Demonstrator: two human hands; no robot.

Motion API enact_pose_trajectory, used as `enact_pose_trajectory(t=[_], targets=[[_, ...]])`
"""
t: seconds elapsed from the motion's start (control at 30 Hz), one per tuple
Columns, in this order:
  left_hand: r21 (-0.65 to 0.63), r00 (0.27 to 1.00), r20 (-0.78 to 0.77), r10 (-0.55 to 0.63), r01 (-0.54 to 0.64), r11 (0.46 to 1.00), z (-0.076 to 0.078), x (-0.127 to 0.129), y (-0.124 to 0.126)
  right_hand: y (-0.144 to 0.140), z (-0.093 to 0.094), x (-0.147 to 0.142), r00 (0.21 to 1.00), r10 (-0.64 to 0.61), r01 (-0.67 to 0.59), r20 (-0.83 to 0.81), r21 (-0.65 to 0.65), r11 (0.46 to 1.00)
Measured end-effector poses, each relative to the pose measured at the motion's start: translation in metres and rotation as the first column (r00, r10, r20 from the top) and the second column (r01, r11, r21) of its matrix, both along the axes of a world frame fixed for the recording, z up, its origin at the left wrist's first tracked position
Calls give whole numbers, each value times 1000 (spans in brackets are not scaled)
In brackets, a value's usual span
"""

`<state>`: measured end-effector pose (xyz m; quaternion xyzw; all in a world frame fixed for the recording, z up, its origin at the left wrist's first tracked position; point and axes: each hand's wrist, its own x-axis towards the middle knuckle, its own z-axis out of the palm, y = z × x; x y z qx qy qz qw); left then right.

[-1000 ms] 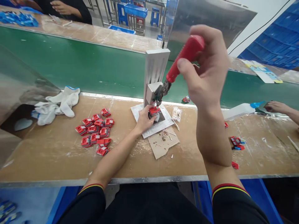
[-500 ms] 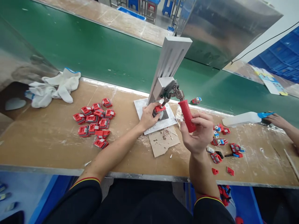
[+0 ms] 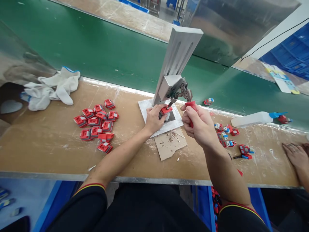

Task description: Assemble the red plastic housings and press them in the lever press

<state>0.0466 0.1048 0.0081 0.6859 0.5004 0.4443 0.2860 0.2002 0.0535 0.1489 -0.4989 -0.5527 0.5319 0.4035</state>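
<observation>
My left hand (image 3: 154,118) grips a red toy car part (image 3: 166,110) on the base plate (image 3: 145,106) of a metal toggle press (image 3: 174,64). The press's plunger tip meets the top of the part, or nearly so; I cannot tell which. My right hand (image 3: 198,124) is closed around the red lever handle (image 3: 190,104), with most of the grip hidden by the fingers. Left of my left arm lies a loose group of red and grey toy car parts (image 3: 95,121).
White gloves (image 3: 54,87) lie at the far left. Cardboard (image 3: 170,145) sits before the press. On the right are toy cars (image 3: 228,143) and a white bottle (image 3: 252,119). A green conveyor (image 3: 108,48) runs behind; another person's hand (image 3: 295,156) rests on the table at far right.
My right hand has shifted its grip up the lever handle. My left hand stays at the part. The other person's hand has left the bottle, and another toy appears on the belt behind it.
</observation>
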Motion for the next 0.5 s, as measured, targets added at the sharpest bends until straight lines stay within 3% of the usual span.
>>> enact_pose_trajectory(t=[0.1,0.2,0.3,0.37,0.5], targets=[[-5,1000,1,-14,14,1000,0,0,-1,4,-29,-11,979,-185,157,91,251,955],[0,1000,-8,10,-10,1000,-1,-1,0,18,-65,-24,907,-393,275,152,493,825],[1,999,-17,40,-39,999,-1,-2,3,37,-89,-37,846,-510,337,152,589,735],[-1,999,-19,32,-32,999,0,-4,4,44,-95,-44,839,-518,344,167,574,743],[21,999,-23,34,-33,999,1,-8,2,35,-96,-38,905,-357,206,230,497,843]])
